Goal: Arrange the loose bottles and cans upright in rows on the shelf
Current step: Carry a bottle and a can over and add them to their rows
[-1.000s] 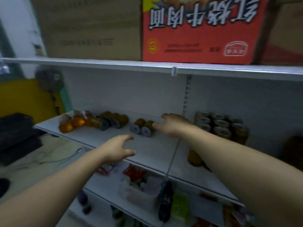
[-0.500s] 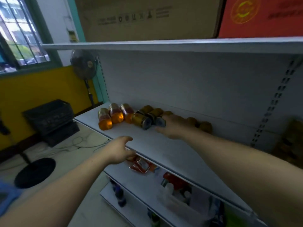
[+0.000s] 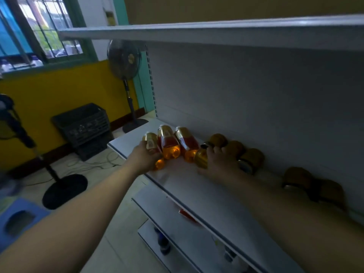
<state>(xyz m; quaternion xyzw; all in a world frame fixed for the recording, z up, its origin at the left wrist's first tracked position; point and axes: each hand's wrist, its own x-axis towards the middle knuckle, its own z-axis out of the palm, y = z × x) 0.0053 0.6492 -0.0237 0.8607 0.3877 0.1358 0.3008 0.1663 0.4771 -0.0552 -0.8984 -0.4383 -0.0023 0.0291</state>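
– Metal shelf (image 3: 197, 190) lip nearest, with both bare forearms stretched across it. Anything new since half a second back?

– Yes. Left hand (image 3: 144, 157): loose off the front edge then, holding nothing. Now up on the shelf and wrapped round the leftmost bottle (image 3: 150, 141), fingers curled over its lower body.

– And the right hand (image 3: 218, 164)?

– Already over the cans then. Now palm down, fingers curved over the gold can (image 3: 201, 159) and reaching the dark cans (image 3: 254, 157) behind it. Reads as a grasp, though thumb contact hidden.

– Meaning for the job?

– Probably reach finished, first lift about to start. No bottle or can upright yet at this end.

– Pose of the arms?

– Both nearly straight, knuckles up, left wrist angled slightly inward toward the bottles.

– Where exactly, then, the things in hand?

– Leftmost bottle flat on its side at the shelf's left end, amber end forward, touching the middle bottle (image 3: 168, 143). Third bottle (image 3: 187, 143) just beside that, also flat. Gold can on its side just right of the third bottle.

– Further along?

– Two more cans (image 3: 297, 178) lying down to the right, well apart from the cluster, close to the grey back panel (image 3: 256, 95).

– Beyond the shelving?

– Black crate (image 3: 82, 123) on the floor, standing fan (image 3: 124, 60) behind it, yellow wall (image 3: 59, 91) under a barred window (image 3: 49, 26)
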